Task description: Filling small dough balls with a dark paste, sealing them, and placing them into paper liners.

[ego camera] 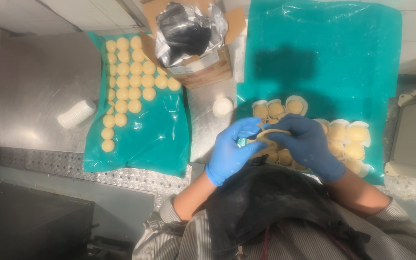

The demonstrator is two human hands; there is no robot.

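Steel counter's looking halfway done: both blue-gloved hands, left hand (pixel 231 149) and right hand (pixel 306 144), are pinching together on one flat pale dough piece (pixel 269 135), about a dozen wrapped pieces (pixel 347 139) sitting at 3 o'clock, bare round dough balls (pixel 128 77) waiting at 10.

Open steel (pixel 44 86) far left; cardboard box (pixel 193 53), small white cup (pixel 223 107) and paper-cup stack (pixel 75 114) blocking the middle.

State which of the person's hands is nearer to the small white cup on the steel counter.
Left. The left hand is just below and right of the white cup; the right hand is farther right, over the dough pieces in paper liners.
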